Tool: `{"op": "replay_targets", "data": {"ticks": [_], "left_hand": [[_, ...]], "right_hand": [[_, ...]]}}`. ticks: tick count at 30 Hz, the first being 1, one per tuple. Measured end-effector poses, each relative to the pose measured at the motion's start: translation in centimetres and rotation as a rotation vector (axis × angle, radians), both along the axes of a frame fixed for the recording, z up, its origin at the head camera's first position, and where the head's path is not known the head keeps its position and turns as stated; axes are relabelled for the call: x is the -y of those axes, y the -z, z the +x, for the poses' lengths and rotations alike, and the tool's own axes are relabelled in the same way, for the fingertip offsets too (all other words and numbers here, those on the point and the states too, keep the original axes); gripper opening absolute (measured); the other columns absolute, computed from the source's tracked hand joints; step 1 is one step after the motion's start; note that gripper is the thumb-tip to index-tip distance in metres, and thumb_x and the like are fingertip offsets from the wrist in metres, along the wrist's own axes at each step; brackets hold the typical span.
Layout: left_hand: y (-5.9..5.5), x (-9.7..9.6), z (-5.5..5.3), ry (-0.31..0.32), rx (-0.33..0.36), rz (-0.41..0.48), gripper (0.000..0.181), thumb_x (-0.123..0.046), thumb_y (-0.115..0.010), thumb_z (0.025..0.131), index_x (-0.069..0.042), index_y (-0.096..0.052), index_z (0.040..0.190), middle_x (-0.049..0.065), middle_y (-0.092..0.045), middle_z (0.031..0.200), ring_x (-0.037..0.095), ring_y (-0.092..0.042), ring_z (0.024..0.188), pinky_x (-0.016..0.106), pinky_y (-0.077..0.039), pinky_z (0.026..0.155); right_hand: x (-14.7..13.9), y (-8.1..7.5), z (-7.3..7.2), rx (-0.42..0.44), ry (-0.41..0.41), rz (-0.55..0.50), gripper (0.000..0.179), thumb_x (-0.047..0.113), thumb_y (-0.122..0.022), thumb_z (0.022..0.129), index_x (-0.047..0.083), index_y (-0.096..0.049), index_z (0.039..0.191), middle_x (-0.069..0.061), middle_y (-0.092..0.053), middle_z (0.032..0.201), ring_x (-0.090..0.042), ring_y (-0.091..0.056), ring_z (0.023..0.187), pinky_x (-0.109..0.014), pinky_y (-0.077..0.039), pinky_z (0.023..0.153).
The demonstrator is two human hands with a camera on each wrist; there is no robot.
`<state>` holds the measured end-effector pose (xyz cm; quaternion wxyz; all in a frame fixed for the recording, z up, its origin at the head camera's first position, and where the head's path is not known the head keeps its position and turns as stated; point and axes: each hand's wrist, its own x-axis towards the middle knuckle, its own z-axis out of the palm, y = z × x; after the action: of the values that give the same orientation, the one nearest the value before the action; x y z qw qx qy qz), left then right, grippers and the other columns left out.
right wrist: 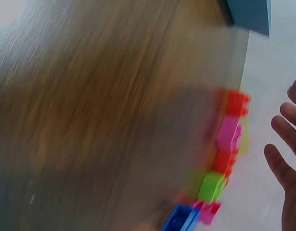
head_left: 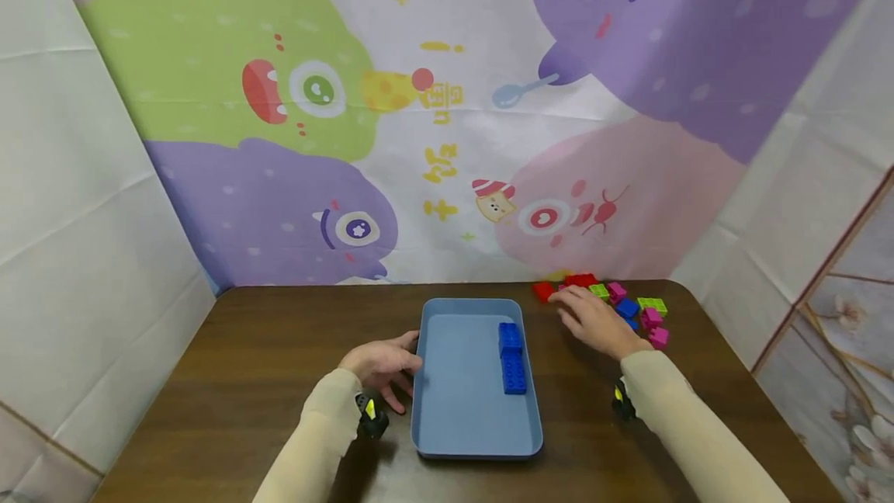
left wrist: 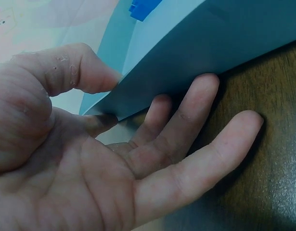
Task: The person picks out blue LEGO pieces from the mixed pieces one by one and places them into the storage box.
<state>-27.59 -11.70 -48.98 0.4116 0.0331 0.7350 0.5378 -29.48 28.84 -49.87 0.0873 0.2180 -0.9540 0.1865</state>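
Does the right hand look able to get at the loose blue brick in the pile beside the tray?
Probably yes: the right hand hovers open over the pile, the blue brick lies just beside its fingers, uncovered.

We wear long cream sleeves (head_left: pixel 314 441) on both arms, with a small black camera (head_left: pixel 370 416) strapped at each wrist; our hands are bare.

Slate-blue tray (head_left: pixel 447 410), two deep blue bricks (head_left: pixel 512 359) inside it. Dark brown wood-grain surface (head_left: pixel 244 363) underneath. At the far right, loose bricks (head_left: pixel 628 305) in red, magenta, lime green and blue. Behind, a pastel backdrop (head_left: pixel 447 115) printed with green, purple and pink cartoon monsters. Cream sleeves (head_left: pixel 698 433).
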Motion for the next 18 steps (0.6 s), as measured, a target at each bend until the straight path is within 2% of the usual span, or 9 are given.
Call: {"op": "replay_targets", "data": {"ticks": [4,10,15,18], "left_hand": [[0.2,0.3,0.1,-0.008,0.001,0.002,0.090,-0.009,-0.057,0.092,-0.022,-0.006,0.165,0.027,-0.055,0.125,0.042,-0.064,0.099,0.063,-0.059,0.069],[0.2,0.4,0.3,-0.009,-0.009,0.000,0.093,-0.008,-0.057,0.088,-0.020,-0.007,0.165,0.026,-0.058,0.122,0.041,-0.064,0.097,0.062,-0.060,0.068],[0.2,0.1,0.1,-0.013,-0.006,0.001,0.094,-0.008,-0.057,0.086,-0.022,-0.007,0.165,0.025,-0.059,0.122,0.040,-0.065,0.095,0.061,-0.060,0.067],[0.3,0.1,0.2,-0.018,-0.005,-0.002,0.094,-0.009,-0.057,0.087,-0.022,-0.007,0.165,0.025,-0.058,0.121,0.040,-0.065,0.096,0.061,-0.060,0.067]], "right_hand": [[-1.6,0.4,0.2,0.033,0.043,0.006,0.034,0.014,-0.067,0.098,0.006,-0.064,0.131,-0.019,-0.062,0.135,-0.040,-0.056,0.127,-0.060,-0.045,0.109],[-3.1,0.9,0.5,0.011,0.075,0.082,0.033,0.013,-0.071,0.094,0.005,-0.067,0.126,-0.018,-0.066,0.127,-0.039,-0.060,0.120,-0.061,-0.047,0.105],[-4.8,1.7,0.9,0.012,0.194,0.136,0.038,0.015,-0.068,0.094,0.002,-0.062,0.130,-0.023,-0.063,0.131,-0.046,-0.055,0.123,-0.072,-0.037,0.103],[-5.6,2.4,1.3,0.058,0.279,0.140,0.043,0.017,-0.068,0.093,0.000,-0.059,0.131,-0.026,-0.060,0.133,-0.049,-0.053,0.124,-0.076,-0.030,0.104]]}}
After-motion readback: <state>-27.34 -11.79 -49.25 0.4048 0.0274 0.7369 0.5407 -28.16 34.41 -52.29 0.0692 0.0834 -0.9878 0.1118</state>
